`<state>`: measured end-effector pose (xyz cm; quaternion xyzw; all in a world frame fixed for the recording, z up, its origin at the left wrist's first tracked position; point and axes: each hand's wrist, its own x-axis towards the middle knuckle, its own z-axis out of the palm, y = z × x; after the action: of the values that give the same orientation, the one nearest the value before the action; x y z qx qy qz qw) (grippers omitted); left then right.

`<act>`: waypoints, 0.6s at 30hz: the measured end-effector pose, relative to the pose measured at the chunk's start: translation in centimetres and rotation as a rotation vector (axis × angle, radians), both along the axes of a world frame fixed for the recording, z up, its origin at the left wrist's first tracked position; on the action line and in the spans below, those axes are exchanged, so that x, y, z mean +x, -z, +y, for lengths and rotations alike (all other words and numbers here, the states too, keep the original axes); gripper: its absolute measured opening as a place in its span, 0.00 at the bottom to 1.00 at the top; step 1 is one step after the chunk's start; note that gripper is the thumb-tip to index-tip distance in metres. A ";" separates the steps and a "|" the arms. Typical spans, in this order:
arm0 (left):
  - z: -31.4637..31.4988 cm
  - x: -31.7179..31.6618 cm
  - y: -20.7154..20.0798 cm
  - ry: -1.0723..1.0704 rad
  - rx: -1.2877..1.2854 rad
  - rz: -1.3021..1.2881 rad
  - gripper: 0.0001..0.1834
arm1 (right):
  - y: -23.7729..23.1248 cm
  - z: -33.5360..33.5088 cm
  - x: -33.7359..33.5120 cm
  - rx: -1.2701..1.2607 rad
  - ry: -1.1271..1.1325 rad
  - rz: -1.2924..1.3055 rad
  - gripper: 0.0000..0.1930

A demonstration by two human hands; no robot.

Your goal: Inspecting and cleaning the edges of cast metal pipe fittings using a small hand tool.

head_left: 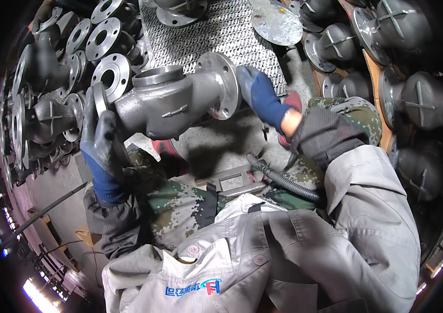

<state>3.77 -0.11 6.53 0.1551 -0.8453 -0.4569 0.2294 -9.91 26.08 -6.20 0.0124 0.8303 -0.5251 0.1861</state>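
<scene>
A grey cast valve body (164, 101) with a round flange at each end and a threaded opening on top lies across in front of me. My left hand (100, 138), in a dark-coated blue glove, is closed around its left flange, thumb on the near side. Against the outer face of the right flange (226, 86) rests my right hand (263, 96), gloved alike, its fingers pressed together at the rim. Part of the right fingers is hidden. Between them, the two hands hold the body at its ends, beside a textured metal plate (216, 39).
Flanged castings (104, 39) are heaped at the left, and more valve bodies (422, 99) stand in rows at the right with cardboard between. A round metal disc (278, 22) lies at the plate's far right corner. A ribbed hose (284, 180) runs near my knees.
</scene>
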 end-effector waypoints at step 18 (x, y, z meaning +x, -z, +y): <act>-2.2 -1.7 0.3 0.221 0.258 0.163 0.22 | 0.6 -1.4 -4.8 0.012 -0.064 0.069 0.16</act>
<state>2.04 -2.27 6.24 0.0517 -0.7703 -0.5949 0.2238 -14.67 24.70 -6.77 -0.0314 0.8393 -0.5141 0.1738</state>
